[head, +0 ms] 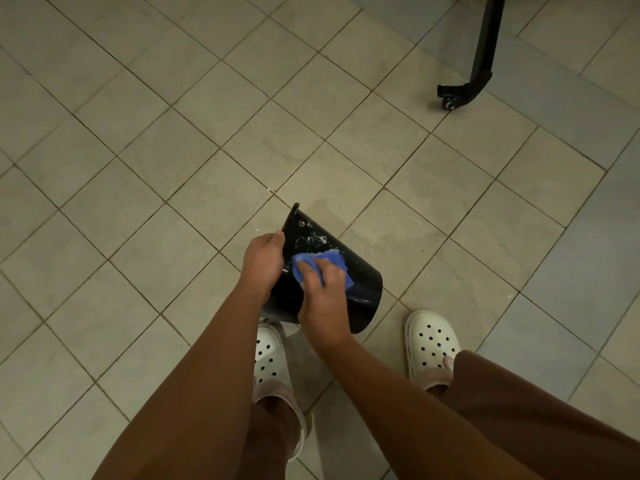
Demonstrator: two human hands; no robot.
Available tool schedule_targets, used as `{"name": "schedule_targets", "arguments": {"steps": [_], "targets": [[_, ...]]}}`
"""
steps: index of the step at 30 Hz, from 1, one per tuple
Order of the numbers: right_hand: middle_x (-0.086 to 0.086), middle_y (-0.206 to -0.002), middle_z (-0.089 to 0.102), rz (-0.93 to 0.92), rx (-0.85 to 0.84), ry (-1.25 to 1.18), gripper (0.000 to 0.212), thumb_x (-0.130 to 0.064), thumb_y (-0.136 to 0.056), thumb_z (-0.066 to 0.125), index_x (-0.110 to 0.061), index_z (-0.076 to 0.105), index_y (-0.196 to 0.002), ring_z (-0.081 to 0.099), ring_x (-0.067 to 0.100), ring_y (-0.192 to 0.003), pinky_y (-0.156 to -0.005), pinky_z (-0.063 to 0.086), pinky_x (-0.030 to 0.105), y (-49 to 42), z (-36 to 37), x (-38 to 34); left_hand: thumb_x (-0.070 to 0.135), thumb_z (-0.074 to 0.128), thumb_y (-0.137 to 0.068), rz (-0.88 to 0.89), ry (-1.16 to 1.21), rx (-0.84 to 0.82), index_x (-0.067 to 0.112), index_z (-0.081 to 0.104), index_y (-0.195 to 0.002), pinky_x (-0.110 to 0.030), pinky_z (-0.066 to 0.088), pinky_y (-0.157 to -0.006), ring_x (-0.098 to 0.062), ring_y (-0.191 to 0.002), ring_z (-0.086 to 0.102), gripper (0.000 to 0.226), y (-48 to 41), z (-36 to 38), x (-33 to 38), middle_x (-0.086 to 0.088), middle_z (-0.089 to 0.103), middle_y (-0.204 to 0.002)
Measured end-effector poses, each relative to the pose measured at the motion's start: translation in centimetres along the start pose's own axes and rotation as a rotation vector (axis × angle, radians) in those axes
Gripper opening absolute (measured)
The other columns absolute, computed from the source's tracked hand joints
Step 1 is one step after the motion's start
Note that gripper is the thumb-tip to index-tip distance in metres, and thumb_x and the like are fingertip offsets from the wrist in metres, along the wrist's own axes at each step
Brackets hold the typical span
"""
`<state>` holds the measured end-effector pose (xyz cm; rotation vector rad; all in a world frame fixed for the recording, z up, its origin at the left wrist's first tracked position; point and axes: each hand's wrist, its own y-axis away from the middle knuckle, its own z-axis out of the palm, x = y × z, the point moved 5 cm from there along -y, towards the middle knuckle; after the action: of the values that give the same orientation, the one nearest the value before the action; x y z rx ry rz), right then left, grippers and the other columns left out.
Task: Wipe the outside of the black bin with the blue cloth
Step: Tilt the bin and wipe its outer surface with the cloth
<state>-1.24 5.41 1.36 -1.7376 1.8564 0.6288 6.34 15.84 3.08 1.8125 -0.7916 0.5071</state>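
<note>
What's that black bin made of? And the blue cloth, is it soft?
The bin looks like hard plastic, probably: smooth, glossy black, with glints and wet drops sitting on it. The cloth seems soft fabric, maybe microfibre: matte blue, crumpled into folds.

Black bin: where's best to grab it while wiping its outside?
Probably the rim, from the open end on the person's left, where the left hand grips it. The black bin is tipped sideways, so that thin edge can be hooked; the smooth, wet wall looks slippery and is left free for the blue cloth under the right hand.
</note>
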Motion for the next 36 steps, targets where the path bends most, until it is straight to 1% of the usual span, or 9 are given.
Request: {"name": "schedule_targets", "arguments": {"steps": [4,10,13,16,19,23,29,33,36], "targets": [[0.021,-0.122,0.05,-0.048,0.004,0.0,0.053,0.001,-0.079,0.064,-0.006,0.05,-0.129,0.047,0.034,-0.111,-0.098,0.043,0.045,-3.1,-0.6,0.5,0.029,0.042,-0.099,-0.001,0.065,0.013,0.003,0.067,-0.089,-0.041,0.051,-0.075,-0.03,-0.079,0.063,0.036,0.1,0.0,0.2,-0.022,0.068,-0.091],[0.015,-0.13,0.044,0.204,0.001,0.073,0.07,0.001,-0.072,0.069,-0.014,0.043,-0.134,0.04,0.03,-0.119,-0.101,0.041,0.042,-1.1,-1.0,2.1,0.029,0.042,-0.099,0.005,0.069,-0.008,0.012,0.067,-0.091,-0.041,0.054,-0.079,-0.03,-0.084,0.067,0.032,0.0,0.4,0.3,-0.014,0.07,-0.09],[0.015,-0.126,0.047,0.076,0.008,0.078,0.077,0.0,-0.064,0.078,-0.015,0.045,-0.132,0.039,0.028,-0.117,-0.099,0.038,0.037,0.1,-0.2,-0.5,0.027,0.043,-0.1,-0.02,0.096,-0.013,0.01,0.067,-0.084,-0.043,0.052,-0.08,-0.03,-0.082,0.065,0.034,-0.3,0.3,0.0,-0.017,0.069,-0.088],[0.018,-0.126,0.047,-0.064,-0.013,0.032,0.067,-0.001,-0.073,0.073,-0.011,0.045,-0.134,0.043,0.032,-0.117,-0.101,0.037,0.041,-1.7,-0.4,-1.4,0.025,0.043,-0.1,-0.021,0.137,-0.017,0.008,0.068,-0.085,-0.042,0.053,-0.079,-0.028,-0.082,0.065,0.033,-0.2,0.2,0.0,-0.018,0.07,-0.09],[0.017,-0.131,0.043,0.014,-0.069,0.047,0.061,-0.005,-0.082,0.063,-0.014,0.041,-0.138,0.039,0.031,-0.12,-0.105,0.036,0.046,-3.9,-0.9,0.8,0.027,0.043,-0.099,-0.021,0.15,-0.016,0.011,0.069,-0.092,-0.037,0.052,-0.074,-0.028,-0.083,0.067,0.031,0.0,0.4,0.0,-0.014,0.07,-0.09],[0.018,-0.132,0.042,0.165,-0.047,0.077,0.071,0.002,-0.074,0.067,-0.013,0.04,-0.138,0.038,0.033,-0.121,-0.104,0.038,0.045,-1.9,-1.5,2.0,0.026,0.042,-0.098,-0.01,0.112,-0.016,0.009,0.068,-0.093,-0.034,0.049,-0.07,-0.028,-0.081,0.066,0.031,-0.2,0.5,0.1,-0.014,0.069,-0.089],[0.018,-0.123,0.049,-0.068,-0.042,0.098,0.074,0.0,-0.069,0.075,-0.011,0.043,-0.135,0.046,0.033,-0.115,-0.098,0.041,0.043,-1.4,-0.4,-1.1,0.023,0.042,-0.099,-0.007,0.138,0.002,0.012,0.064,-0.078,-0.031,0.048,-0.066,-0.023,-0.072,0.061,0.033,-0.3,0.2,-0.1,-0.009,0.066,-0.078],[0.021,-0.122,0.048,0.07,-0.058,0.119,0.07,0.005,-0.07,0.069,-0.008,0.044,-0.134,0.046,0.035,-0.111,-0.094,0.045,0.048,-2.9,-1.6,2.0,0.027,0.042,-0.099,-0.016,0.135,0.004,0.008,0.067,-0.094,-0.033,0.049,-0.067,-0.026,-0.079,0.066,0.031,0.1,0.3,-0.2,-0.013,0.068,-0.088],[0.022,-0.118,0.051,0.113,-0.051,0.099,0.073,0.01,-0.064,0.07,-0.006,0.048,-0.131,0.049,0.036,-0.107,-0.09,0.048,0.049,-1.7,-1.4,1.2,0.026,0.043,-0.097,-0.009,0.105,0.013,0.006,0.067,-0.09,-0.037,0.051,-0.072,-0.029,-0.08,0.065,0.032,-0.1,0.3,-0.1,-0.018,0.068,-0.089]]}}
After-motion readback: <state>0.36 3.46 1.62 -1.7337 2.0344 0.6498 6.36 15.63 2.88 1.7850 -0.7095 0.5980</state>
